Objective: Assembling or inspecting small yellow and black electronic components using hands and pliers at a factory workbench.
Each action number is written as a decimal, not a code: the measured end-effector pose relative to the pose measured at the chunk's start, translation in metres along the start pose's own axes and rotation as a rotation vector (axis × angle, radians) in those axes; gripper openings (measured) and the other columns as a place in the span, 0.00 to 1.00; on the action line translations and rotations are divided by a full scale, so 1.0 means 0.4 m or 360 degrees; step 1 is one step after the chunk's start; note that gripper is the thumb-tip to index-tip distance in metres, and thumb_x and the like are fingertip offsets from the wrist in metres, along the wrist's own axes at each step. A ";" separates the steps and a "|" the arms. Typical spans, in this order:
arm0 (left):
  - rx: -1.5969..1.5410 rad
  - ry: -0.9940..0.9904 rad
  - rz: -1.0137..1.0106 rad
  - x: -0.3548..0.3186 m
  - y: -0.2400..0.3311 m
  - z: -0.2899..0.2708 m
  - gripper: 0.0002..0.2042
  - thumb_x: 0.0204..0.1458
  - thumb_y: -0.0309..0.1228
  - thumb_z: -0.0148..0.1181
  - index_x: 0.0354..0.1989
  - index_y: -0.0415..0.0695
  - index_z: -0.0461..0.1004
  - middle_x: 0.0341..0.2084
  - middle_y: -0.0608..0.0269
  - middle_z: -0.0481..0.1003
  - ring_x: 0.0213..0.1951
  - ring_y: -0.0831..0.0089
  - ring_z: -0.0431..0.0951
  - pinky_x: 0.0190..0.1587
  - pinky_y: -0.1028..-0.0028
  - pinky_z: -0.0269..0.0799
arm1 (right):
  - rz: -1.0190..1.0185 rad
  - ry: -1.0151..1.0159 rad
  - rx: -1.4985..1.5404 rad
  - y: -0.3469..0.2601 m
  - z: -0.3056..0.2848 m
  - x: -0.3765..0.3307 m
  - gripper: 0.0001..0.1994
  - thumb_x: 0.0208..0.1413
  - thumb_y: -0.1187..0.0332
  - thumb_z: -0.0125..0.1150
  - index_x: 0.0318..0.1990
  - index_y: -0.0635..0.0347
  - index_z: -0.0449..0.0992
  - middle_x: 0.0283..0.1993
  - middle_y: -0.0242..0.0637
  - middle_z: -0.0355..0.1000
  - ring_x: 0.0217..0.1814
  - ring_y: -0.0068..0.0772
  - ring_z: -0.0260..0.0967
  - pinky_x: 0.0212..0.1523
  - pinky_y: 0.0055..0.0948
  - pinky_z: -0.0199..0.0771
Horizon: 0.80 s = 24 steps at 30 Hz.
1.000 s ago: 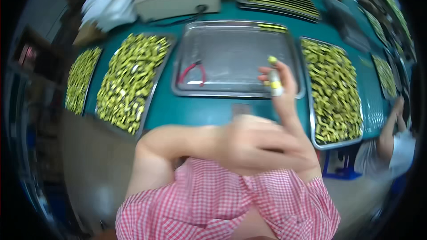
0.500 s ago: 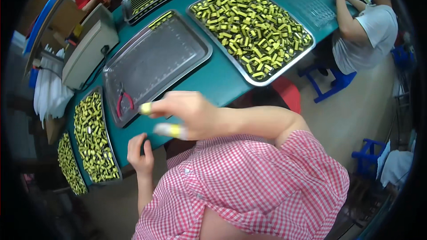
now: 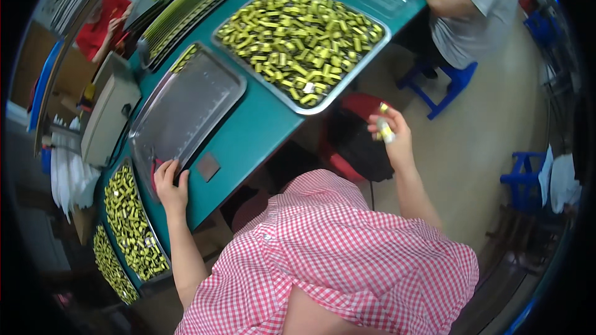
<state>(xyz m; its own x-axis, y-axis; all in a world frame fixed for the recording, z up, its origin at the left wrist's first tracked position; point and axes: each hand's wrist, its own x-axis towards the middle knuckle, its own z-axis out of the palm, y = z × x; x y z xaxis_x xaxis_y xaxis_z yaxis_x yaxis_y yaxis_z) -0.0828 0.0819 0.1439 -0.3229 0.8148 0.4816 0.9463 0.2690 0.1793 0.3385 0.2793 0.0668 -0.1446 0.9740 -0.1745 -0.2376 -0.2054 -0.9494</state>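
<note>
Your left hand (image 3: 169, 187) is resting open on the near corner of the empty tray (image 3: 186, 108), at the table (image 3: 257, 125) edge. Your right hand (image 3: 391, 133) is pinching small yellow parts (image 3: 384, 129), off the table beside the full tray (image 3: 302, 37).

The small yellow piece (image 3: 385, 129) in the right hand (image 3: 392, 138) was too small to identify. The left hand (image 3: 171, 186) hid the red pliers (image 3: 154, 172) at the tabletop's near edge.
</note>
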 end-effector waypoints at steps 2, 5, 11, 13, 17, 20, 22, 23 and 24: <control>0.0019 0.0018 0.0052 0.010 -0.014 0.012 0.12 0.40 0.23 0.61 0.37 0.41 0.74 0.35 0.59 0.71 0.40 0.63 0.70 0.43 0.72 0.66 | -0.0608 0.0205 -0.0554 0.082 -0.084 0.052 0.18 0.51 0.74 0.54 0.51 0.64 0.62 0.40 0.40 0.71 0.38 0.30 0.71 0.39 0.23 0.70; 0.0065 0.0047 0.0025 -0.027 -0.044 0.020 0.11 0.43 0.24 0.60 0.37 0.40 0.74 0.36 0.57 0.70 0.40 0.65 0.71 0.42 0.72 0.67 | -0.0213 0.0474 -0.1126 0.083 -0.131 0.071 0.21 0.46 0.72 0.61 0.49 0.59 0.64 0.41 0.40 0.72 0.40 0.30 0.71 0.41 0.24 0.69; 0.0213 0.0199 0.0068 -0.042 0.004 -0.015 0.13 0.47 0.24 0.56 0.43 0.38 0.71 0.40 0.53 0.69 0.43 0.62 0.70 0.44 0.69 0.66 | -0.0373 0.0232 -0.1870 0.191 -0.120 0.034 0.29 0.37 0.64 0.67 0.49 0.61 0.64 0.43 0.45 0.68 0.49 0.45 0.63 0.50 0.39 0.63; 0.0214 0.0200 0.0010 -0.085 0.016 -0.027 0.12 0.48 0.24 0.55 0.42 0.37 0.71 0.40 0.52 0.69 0.43 0.61 0.70 0.45 0.69 0.66 | -0.0455 0.0022 -0.1958 0.199 -0.093 0.028 0.33 0.35 0.60 0.68 0.50 0.63 0.64 0.47 0.46 0.66 0.50 0.49 0.61 0.51 0.39 0.60; 0.0237 0.0198 -0.0057 -0.163 0.055 -0.039 0.11 0.48 0.24 0.54 0.41 0.36 0.71 0.38 0.52 0.70 0.42 0.59 0.69 0.46 0.66 0.64 | -0.0612 -0.0248 -0.2242 0.242 -0.035 0.020 0.41 0.34 0.47 0.64 0.55 0.60 0.59 0.58 0.54 0.52 0.62 0.51 0.47 0.60 0.52 0.43; 0.0257 0.0175 -0.0076 -0.175 0.062 -0.033 0.10 0.49 0.24 0.53 0.40 0.36 0.71 0.38 0.52 0.71 0.42 0.60 0.70 0.45 0.67 0.64 | -0.0659 -0.0312 -0.2317 0.273 -0.034 0.011 0.38 0.31 0.55 0.68 0.54 0.59 0.61 0.60 0.54 0.49 0.63 0.51 0.45 0.60 0.49 0.45; 0.0318 0.0193 -0.0103 -0.176 0.052 -0.029 0.09 0.51 0.26 0.52 0.39 0.35 0.71 0.37 0.52 0.71 0.41 0.60 0.70 0.44 0.68 0.65 | -0.0681 -0.0321 -0.2284 0.288 -0.045 0.021 0.35 0.31 0.59 0.68 0.51 0.59 0.64 0.60 0.54 0.50 0.63 0.50 0.46 0.60 0.48 0.46; 0.0306 0.0205 -0.0149 -0.178 0.050 -0.026 0.09 0.52 0.27 0.51 0.39 0.35 0.71 0.36 0.53 0.71 0.40 0.61 0.70 0.44 0.68 0.65 | -0.0728 -0.0317 -0.2258 0.293 -0.051 0.024 0.33 0.30 0.62 0.69 0.49 0.59 0.66 0.60 0.54 0.50 0.63 0.49 0.46 0.59 0.47 0.47; 0.0326 0.0200 -0.0122 -0.177 0.049 -0.030 0.09 0.52 0.27 0.51 0.39 0.35 0.71 0.36 0.53 0.71 0.40 0.61 0.70 0.44 0.69 0.65 | -0.0807 -0.0271 -0.2183 0.294 -0.047 0.032 0.28 0.31 0.65 0.68 0.45 0.59 0.69 0.59 0.53 0.51 0.62 0.48 0.47 0.59 0.46 0.48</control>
<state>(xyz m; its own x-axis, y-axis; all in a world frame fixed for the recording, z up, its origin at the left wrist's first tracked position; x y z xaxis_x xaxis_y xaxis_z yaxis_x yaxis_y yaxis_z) -0.0417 0.0232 0.1237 -0.3814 0.7212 0.5782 0.8984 0.4364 0.0482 0.3269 0.2695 -0.0519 -0.4575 0.8698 0.1850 0.7662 0.4912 -0.4144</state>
